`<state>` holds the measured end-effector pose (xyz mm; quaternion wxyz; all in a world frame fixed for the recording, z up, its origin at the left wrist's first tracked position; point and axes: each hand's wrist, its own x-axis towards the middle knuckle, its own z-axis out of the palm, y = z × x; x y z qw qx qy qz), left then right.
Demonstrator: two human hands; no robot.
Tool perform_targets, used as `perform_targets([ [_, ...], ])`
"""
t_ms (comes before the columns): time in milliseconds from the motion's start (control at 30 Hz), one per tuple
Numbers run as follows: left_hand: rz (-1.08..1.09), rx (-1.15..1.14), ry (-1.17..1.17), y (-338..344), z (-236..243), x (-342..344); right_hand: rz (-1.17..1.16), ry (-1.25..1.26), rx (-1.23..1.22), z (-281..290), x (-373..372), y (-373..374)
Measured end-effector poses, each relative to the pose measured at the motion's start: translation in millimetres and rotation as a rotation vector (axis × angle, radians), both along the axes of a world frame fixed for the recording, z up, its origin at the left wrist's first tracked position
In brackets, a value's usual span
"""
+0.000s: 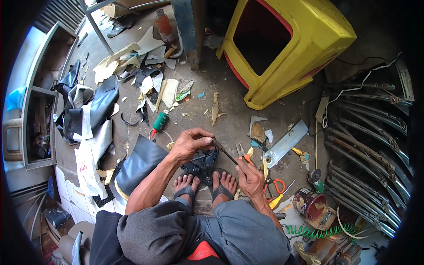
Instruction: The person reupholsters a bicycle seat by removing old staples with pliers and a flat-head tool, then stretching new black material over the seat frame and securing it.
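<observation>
Soft, even light is brightest toward the far left corner of the floor [196, 115], metal tubes [373, 160] glint along its right edge, and fisheye distortion curves into black corners.

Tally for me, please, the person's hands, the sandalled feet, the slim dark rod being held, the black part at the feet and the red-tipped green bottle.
Hands: 2 (left hand, right hand)
Sandalled feet: 2 (left foot, right foot)
Slim dark rod: 1
Black part: 1
Green bottle: 1
Total: 7
</observation>
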<state>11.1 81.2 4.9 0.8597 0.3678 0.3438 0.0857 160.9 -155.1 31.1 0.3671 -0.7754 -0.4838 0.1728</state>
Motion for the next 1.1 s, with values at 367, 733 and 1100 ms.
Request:
perform_targets([
  [367, -0.16, -0.276, -0.14, 8.7, 4.0, -4.3, -0.048, 0.21, 0.084, -5.6, -10.3, 6.6],
  [733, -0.623, 0.968, 0.335, 43.6, -51.9, -6.0, -0.141, 0.26, 0.074, -8.5, -2.9, -6.6],
  [1100, -0.947, 0.951, 0.455, 28.0, -51.0, -11.0, -0.173, 0.233, -0.144, -10.8, -4.2, -37.4],
])
